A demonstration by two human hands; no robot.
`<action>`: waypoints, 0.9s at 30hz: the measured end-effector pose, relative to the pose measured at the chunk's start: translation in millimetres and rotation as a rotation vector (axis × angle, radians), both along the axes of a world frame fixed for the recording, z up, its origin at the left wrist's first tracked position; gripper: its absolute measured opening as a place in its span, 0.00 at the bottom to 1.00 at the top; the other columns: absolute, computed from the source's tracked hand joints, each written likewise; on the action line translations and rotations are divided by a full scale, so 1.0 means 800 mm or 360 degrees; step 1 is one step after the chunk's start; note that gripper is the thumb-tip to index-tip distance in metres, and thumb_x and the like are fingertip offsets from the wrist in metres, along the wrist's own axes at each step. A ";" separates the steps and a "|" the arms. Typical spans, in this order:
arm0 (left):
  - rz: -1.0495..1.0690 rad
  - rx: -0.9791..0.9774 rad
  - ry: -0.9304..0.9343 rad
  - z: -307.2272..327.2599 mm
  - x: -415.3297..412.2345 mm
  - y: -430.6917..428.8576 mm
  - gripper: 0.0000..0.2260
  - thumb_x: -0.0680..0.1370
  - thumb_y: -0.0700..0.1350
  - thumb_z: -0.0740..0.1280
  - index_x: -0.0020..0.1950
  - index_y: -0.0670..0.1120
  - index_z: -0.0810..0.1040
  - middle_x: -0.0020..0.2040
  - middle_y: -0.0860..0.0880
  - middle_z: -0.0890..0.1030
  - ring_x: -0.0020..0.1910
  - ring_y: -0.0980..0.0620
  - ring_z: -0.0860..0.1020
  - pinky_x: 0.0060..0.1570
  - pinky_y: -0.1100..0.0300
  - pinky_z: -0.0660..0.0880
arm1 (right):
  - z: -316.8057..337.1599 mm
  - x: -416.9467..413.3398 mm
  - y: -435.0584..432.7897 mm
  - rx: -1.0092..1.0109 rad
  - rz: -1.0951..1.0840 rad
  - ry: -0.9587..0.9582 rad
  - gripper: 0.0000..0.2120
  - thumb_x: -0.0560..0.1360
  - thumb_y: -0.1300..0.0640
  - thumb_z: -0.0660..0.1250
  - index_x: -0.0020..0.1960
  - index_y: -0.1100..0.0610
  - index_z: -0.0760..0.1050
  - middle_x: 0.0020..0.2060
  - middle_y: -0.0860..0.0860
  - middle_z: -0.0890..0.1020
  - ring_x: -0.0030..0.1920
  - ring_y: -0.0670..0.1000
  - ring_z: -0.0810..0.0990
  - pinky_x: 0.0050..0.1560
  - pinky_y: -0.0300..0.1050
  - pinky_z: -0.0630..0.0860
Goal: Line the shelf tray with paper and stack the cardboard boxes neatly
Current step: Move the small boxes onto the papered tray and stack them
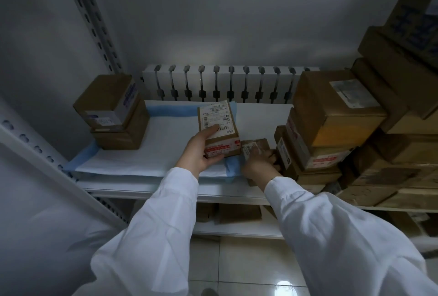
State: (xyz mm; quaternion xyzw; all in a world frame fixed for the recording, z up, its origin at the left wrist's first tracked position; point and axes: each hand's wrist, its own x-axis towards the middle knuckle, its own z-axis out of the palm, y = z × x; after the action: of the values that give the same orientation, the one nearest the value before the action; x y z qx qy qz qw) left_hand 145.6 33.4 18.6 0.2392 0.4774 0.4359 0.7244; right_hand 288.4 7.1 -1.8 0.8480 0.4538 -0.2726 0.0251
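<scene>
Clamping fingers on a labelled box (219,127) over the paper (166,141), the left hand (198,153) sits at 9 o'clock of the right hand (259,166), whose fingers curl round a small box (257,145).

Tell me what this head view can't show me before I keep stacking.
Head view only:
Small box: near side covered by the right hand; its grip is unclear.
Labelled box in the left hand: print too small to read.
Paper liner: part hidden under the left two-box stack.
Right box pile: cut off by the right edge.
Lower-shelf boxes: mostly hidden by the shelf and sleeves.
</scene>
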 end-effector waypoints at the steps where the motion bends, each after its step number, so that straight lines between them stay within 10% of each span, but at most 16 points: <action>1: -0.0005 0.0019 0.0000 0.002 -0.002 -0.001 0.13 0.74 0.47 0.70 0.57 0.48 0.77 0.52 0.43 0.83 0.56 0.42 0.79 0.61 0.43 0.73 | -0.003 -0.002 0.004 0.0004 -0.0078 0.0036 0.37 0.79 0.42 0.53 0.77 0.57 0.38 0.76 0.59 0.47 0.75 0.62 0.52 0.73 0.59 0.54; 14: 0.0156 0.0110 0.0266 0.020 -0.032 -0.010 0.22 0.68 0.48 0.74 0.60 0.47 0.76 0.54 0.45 0.83 0.55 0.44 0.79 0.48 0.51 0.76 | 0.078 -0.017 0.018 0.0529 0.0549 -0.0630 0.39 0.69 0.39 0.68 0.70 0.57 0.57 0.64 0.60 0.66 0.62 0.62 0.70 0.61 0.56 0.70; 23: 0.0406 0.0303 0.0196 0.069 -0.070 -0.006 0.22 0.73 0.47 0.70 0.66 0.48 0.72 0.58 0.44 0.80 0.53 0.46 0.78 0.46 0.54 0.75 | 0.140 -0.054 0.040 0.1092 -0.0020 0.0771 0.37 0.71 0.42 0.68 0.73 0.54 0.58 0.70 0.58 0.61 0.65 0.62 0.70 0.61 0.50 0.70; 27: 0.0525 0.0327 0.0260 0.100 -0.098 0.000 0.22 0.73 0.53 0.70 0.65 0.49 0.72 0.56 0.46 0.80 0.52 0.48 0.78 0.47 0.55 0.74 | 0.166 -0.097 0.058 0.1316 -0.0291 0.1423 0.38 0.64 0.41 0.72 0.69 0.56 0.68 0.65 0.55 0.74 0.61 0.55 0.76 0.61 0.45 0.73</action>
State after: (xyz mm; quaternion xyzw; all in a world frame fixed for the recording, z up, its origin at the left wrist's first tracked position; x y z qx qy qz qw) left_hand 67.3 33.7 98.4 0.2650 0.5202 0.5742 0.5740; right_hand 210.4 53.2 130.9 0.6266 0.4140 -0.4043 -0.5220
